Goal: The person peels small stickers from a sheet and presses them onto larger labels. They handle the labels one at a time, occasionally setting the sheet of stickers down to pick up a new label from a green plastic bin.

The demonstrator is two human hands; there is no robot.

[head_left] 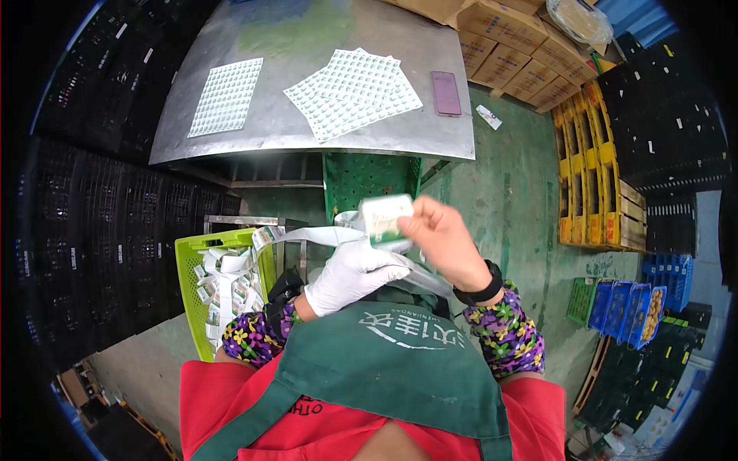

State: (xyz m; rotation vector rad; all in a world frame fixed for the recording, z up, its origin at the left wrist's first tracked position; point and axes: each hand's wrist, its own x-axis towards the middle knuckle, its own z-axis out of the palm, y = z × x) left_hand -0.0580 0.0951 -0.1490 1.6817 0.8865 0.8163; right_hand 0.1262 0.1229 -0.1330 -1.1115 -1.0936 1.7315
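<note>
My right hand (442, 238), bare with a black band at the wrist, pinches the edge of a white-and-green printed label (382, 213) between thumb and fingers. Just below it, my left hand (354, 278) wears a white glove, its fingers closed around a pale label strip (315, 235). That strip runs from the hand leftward to a lime-green basket (187, 280), where a heap of printed labels (231, 288) lies. Clear, shiny backing trails beneath my right hand. Where the strip passes inside the glove is hidden.
A metal table (438, 140) ahead carries sheets of small stickers (354, 88) and a purple phone (446, 94). Black crates (84, 238) are stacked at left. Cardboard boxes (507, 65), yellow pallets (588, 165) and blue baskets (615, 307) stand at right.
</note>
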